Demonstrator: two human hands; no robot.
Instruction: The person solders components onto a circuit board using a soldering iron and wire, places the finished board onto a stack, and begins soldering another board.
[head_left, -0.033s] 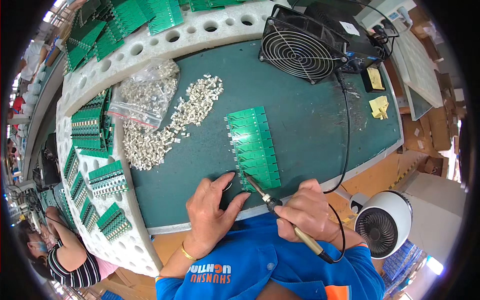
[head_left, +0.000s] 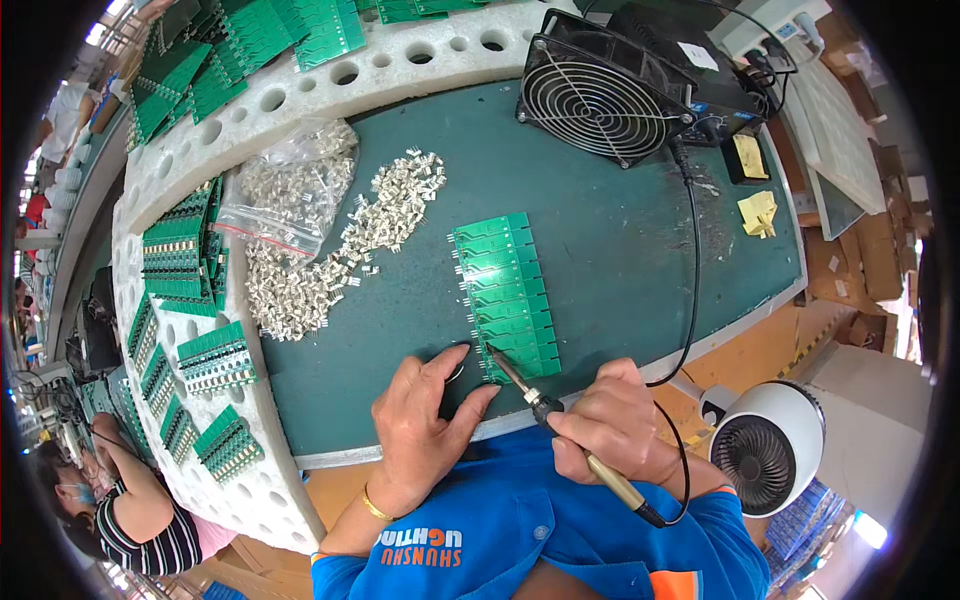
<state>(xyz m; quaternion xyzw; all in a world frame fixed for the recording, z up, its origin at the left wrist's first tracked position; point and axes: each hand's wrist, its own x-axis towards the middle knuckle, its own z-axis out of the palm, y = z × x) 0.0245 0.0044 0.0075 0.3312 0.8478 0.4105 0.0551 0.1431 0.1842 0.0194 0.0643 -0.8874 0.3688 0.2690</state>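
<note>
The right hand [head_left: 614, 424] hides the middle of the soldering iron [head_left: 616, 482], while the view's top edge cuts off piled green boards [head_left: 262, 38].

The panel [head_left: 508, 290] is laid on the table [head_left: 620, 250]. Connectors [head_left: 400, 205] and a bag [head_left: 300, 190] are placed to its left, and boards [head_left: 218, 362] are laid on foam [head_left: 278, 445] beyond them. Behind it, to the right, a fan [head_left: 600, 110] is set.

Blue shirt [head_left: 492, 500] with orange trim [head_left: 677, 584] and chest lettering [head_left: 436, 556], gold-coloured bracelet [head_left: 376, 505].
</note>
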